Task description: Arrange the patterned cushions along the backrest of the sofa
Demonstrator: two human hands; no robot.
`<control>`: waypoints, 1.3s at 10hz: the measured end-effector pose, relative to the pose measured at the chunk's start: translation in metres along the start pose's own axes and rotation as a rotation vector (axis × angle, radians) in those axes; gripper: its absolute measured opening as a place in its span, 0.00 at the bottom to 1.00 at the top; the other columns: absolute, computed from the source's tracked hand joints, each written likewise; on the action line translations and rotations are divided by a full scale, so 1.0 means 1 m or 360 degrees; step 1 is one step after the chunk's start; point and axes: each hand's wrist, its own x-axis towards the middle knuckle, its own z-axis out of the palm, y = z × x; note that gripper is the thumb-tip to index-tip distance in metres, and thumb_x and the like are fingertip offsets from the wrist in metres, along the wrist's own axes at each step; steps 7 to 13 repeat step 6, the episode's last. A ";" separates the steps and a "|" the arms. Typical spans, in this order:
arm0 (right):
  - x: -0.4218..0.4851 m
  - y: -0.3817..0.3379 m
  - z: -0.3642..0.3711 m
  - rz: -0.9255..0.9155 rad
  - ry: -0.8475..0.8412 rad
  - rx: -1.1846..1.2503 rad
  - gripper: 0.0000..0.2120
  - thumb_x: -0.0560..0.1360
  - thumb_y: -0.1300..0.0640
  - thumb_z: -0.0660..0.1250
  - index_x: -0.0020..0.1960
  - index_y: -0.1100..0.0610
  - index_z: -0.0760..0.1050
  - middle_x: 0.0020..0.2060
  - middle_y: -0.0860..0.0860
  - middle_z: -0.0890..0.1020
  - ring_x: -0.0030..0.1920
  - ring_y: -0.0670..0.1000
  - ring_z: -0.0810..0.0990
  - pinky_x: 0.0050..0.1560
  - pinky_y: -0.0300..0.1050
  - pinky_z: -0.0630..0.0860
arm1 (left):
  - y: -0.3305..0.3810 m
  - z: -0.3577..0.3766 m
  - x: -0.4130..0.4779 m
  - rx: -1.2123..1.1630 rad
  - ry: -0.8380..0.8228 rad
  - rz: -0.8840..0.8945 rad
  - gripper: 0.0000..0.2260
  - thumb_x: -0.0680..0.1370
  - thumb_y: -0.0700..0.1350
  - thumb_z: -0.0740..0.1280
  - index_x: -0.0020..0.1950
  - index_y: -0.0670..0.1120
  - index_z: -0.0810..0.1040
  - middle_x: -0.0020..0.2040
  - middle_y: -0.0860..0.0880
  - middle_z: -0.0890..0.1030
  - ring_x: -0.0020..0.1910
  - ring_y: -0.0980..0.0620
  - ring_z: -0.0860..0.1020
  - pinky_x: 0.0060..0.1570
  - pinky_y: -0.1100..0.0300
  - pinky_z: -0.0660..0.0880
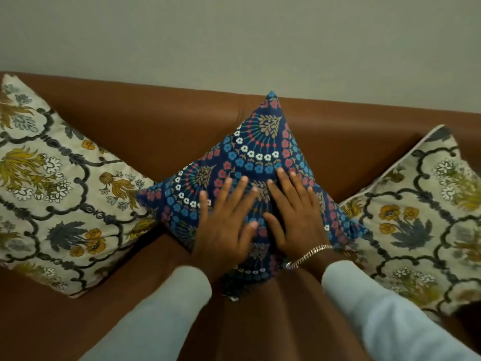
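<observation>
Both hands, the left hand point(223, 220) and right hand point(294, 212), press flat with fingers spread on the navy floral cushion point(260, 142), propped corner-up against the brown leather sofa backrest point(156, 121); cream floral cushions point(52, 183) flank them; release likely follows.

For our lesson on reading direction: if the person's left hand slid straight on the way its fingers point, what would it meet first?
The left hand lies flat on the blue cushion; sliding on, it probably crosses more cushion, then reaches the sofa backrest.
</observation>
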 end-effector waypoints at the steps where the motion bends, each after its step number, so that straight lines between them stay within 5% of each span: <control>1: 0.012 0.035 0.000 0.0348 -0.0201 -0.0149 0.32 0.77 0.38 0.51 0.76 0.47 0.45 0.78 0.46 0.47 0.77 0.53 0.45 0.73 0.65 0.52 | -0.051 -0.006 0.014 0.0070 -0.0053 -0.0464 0.32 0.77 0.64 0.54 0.77 0.61 0.42 0.80 0.55 0.42 0.79 0.48 0.40 0.71 0.30 0.41; 2: 0.015 0.047 -0.005 0.0703 -0.0141 -0.0172 0.32 0.77 0.39 0.50 0.76 0.51 0.47 0.78 0.52 0.50 0.77 0.57 0.49 0.72 0.67 0.53 | -0.075 -0.020 0.016 -0.0014 0.0039 -0.0830 0.32 0.77 0.64 0.52 0.78 0.56 0.45 0.80 0.50 0.47 0.79 0.42 0.45 0.71 0.31 0.47; 3: 0.014 0.013 -0.009 0.0261 -0.0003 -0.0094 0.31 0.76 0.41 0.54 0.76 0.48 0.51 0.78 0.53 0.53 0.76 0.57 0.52 0.70 0.65 0.55 | -0.048 -0.031 0.015 0.0077 0.0083 -0.0207 0.30 0.77 0.58 0.53 0.78 0.58 0.46 0.80 0.52 0.49 0.79 0.43 0.48 0.72 0.34 0.51; 4: 0.006 -0.006 0.002 -0.0023 -0.0234 -0.0199 0.35 0.74 0.38 0.56 0.76 0.44 0.46 0.78 0.47 0.45 0.77 0.54 0.45 0.71 0.68 0.53 | -0.045 -0.027 0.019 0.0033 -0.0170 -0.0365 0.33 0.77 0.58 0.59 0.77 0.61 0.44 0.80 0.55 0.45 0.79 0.46 0.46 0.73 0.34 0.50; 5: 0.007 0.023 -0.014 0.0690 -0.0444 -0.0177 0.38 0.74 0.34 0.53 0.76 0.47 0.40 0.78 0.47 0.43 0.77 0.54 0.44 0.71 0.69 0.49 | -0.068 -0.047 0.022 -0.0287 -0.0328 -0.0995 0.34 0.77 0.54 0.63 0.78 0.49 0.51 0.80 0.47 0.52 0.79 0.44 0.50 0.74 0.39 0.55; 6: 0.002 0.031 -0.048 0.0758 -0.0469 -0.0198 0.37 0.75 0.45 0.59 0.76 0.52 0.42 0.78 0.50 0.47 0.77 0.56 0.46 0.72 0.69 0.51 | -0.072 -0.085 0.008 -0.0385 -0.0095 -0.0742 0.25 0.78 0.46 0.65 0.74 0.45 0.64 0.76 0.44 0.64 0.77 0.45 0.58 0.74 0.47 0.60; 13: 0.002 0.031 -0.048 0.0758 -0.0469 -0.0198 0.37 0.75 0.45 0.59 0.76 0.52 0.42 0.78 0.50 0.47 0.77 0.56 0.46 0.72 0.69 0.51 | -0.072 -0.085 0.008 -0.0385 -0.0095 -0.0742 0.25 0.78 0.46 0.65 0.74 0.45 0.64 0.76 0.44 0.64 0.77 0.45 0.58 0.74 0.47 0.60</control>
